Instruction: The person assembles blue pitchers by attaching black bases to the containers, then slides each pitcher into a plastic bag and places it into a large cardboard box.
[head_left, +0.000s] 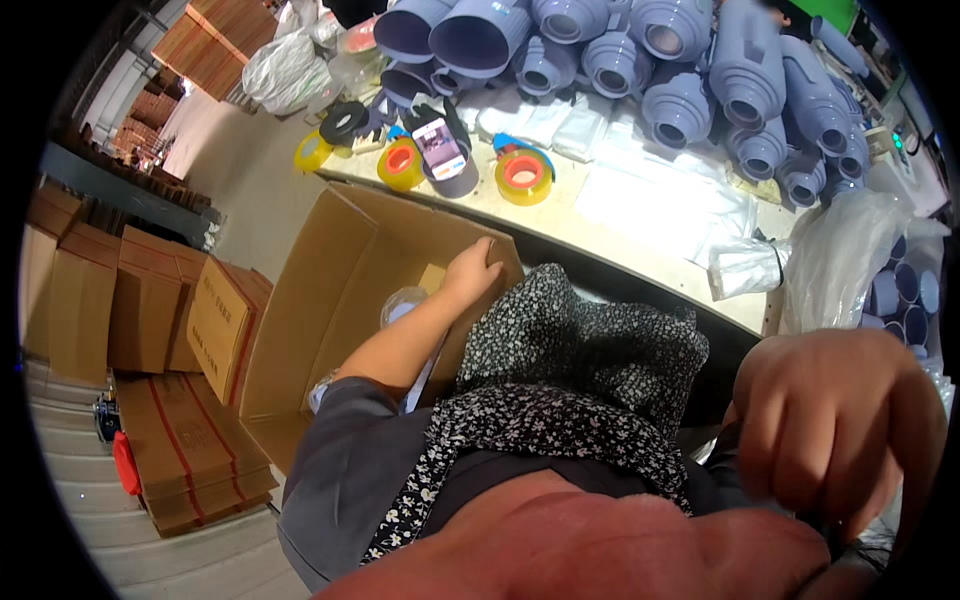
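A tall open cardboard box (pixel 300 290) stands against the table at my left. My left hand (pixel 474 274) reaches across its opening, fingers closed on the rim of the wall nearest my apron. Inside, partly behind my left forearm, lies a pale round piece (pixel 403 303) that looks wrapped in clear plastic. My right hand (pixel 835 425) is raised close to the camera at the right, fingers curled into a fist. Whatever it may hold is hidden.
Grey-blue plastic pipe-like housings (pixel 670 110) are piled along the far side of the table (pixel 560 205). Rolls of yellow tape (pixel 524 178) and a lit phone (pixel 438 150) lie near its edge. Clear plastic bags (pixel 840 260) hang at right. Flattened cartons (pixel 190 440) are stacked left.
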